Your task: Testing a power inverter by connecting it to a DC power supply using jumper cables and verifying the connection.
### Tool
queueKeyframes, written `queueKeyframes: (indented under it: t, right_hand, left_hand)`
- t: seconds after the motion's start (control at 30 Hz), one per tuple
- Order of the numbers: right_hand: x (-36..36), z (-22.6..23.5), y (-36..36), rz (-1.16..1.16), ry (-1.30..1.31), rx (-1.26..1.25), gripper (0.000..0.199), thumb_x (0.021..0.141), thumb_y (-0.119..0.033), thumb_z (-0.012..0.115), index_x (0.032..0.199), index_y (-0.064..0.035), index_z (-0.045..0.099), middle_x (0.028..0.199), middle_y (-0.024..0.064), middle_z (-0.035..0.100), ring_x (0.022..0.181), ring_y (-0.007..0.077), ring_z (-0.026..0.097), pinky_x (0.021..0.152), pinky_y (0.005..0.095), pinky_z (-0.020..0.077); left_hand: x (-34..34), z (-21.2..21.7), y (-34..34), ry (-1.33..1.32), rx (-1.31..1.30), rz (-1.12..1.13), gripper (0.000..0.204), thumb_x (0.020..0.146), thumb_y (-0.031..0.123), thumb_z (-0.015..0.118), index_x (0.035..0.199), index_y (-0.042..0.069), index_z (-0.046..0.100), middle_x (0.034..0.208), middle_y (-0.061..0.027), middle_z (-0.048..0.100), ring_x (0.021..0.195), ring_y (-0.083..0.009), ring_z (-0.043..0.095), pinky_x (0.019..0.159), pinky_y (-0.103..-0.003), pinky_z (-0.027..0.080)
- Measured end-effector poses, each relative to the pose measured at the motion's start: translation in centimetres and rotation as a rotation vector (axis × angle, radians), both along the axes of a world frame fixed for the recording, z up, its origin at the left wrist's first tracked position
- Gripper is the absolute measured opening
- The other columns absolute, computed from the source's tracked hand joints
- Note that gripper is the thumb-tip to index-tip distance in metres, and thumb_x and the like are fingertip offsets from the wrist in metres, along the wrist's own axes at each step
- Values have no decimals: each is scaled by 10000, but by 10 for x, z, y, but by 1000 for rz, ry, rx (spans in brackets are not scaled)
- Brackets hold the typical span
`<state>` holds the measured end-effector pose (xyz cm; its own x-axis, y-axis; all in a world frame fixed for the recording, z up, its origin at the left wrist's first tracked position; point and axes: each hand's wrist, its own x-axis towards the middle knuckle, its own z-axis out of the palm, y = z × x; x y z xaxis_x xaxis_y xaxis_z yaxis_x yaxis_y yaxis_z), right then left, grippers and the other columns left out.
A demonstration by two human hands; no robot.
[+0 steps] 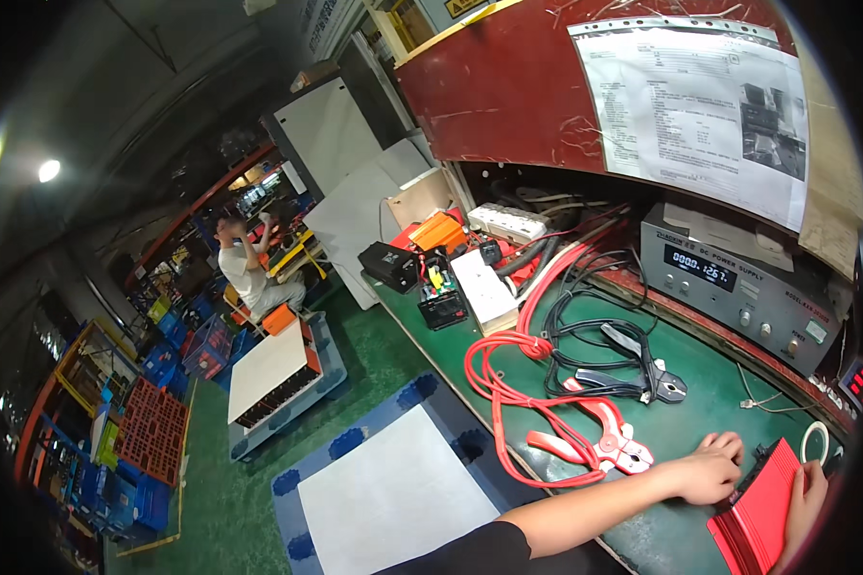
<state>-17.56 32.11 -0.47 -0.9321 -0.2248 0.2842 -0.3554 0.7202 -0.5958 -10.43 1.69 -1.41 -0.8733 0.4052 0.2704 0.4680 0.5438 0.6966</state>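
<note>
Looks rigid, fairly heavy (metal-like) — take red case (759,517) by ribbed sides. Shows left hand (711,471) loosely curled beside it, right hand (807,500) against flank; cannot tell finger grip.

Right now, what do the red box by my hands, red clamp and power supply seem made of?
The red box looks like painted or anodised metal: straight ribs, even sheen. The red clamp seems smooth moulded plastic, perhaps coated metal: glossy red, rounded outline. The power supply seems painted sheet metal: flat grey faces, crisp edges.
</note>
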Motion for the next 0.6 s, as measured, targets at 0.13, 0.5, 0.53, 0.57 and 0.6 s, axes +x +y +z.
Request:
queueKeyframes:
  t: [0.13,0.5,0.53,0.57,0.6]
  right_hand:
    - [19,25,-16,-28,104,16,182,939,-136,589,863,25,552,779,197,580,731,339,563,690,426,438]
    - [31,54,-42,-33,92,25,184,873,-135,651,862,44,616,761,211,633,704,342,627,659,407,468]
    - [32,53,-40,-30,94,22,184,873,-135,651,862,44,616,761,211,633,704,342,627,659,407,468]
    - [32,52,-39,-35,97,26,184,874,-135,650,858,44,614,755,208,629,699,336,623,657,405,466]
    - [32,52,-38,-40,98,29,184,875,-135,650,854,43,611,748,205,625,693,330,619,656,404,464]
  left_hand:
    - [0,0,0,-59,-100,-85,218,875,225,566,887,57,706,1349,-207,455,1437,-437,251,1181,-593,163]
    - [14,31,-5,-218,-227,-49,301,984,221,456,1003,5,665,1478,-194,391,1478,-400,214,1206,-572,133]
    - [13,33,-5,-231,-206,-47,284,979,221,460,1024,15,650,1483,-193,388,1487,-404,198,1208,-575,124]
    - [13,35,-7,-230,-209,-43,284,979,221,460,1024,15,650,1483,-193,388,1487,-404,198,1208,-575,124]
    - [14,43,-9,-253,-252,-83,266,972,221,468,1044,27,634,1493,-191,380,1496,-407,177,1210,-582,108]
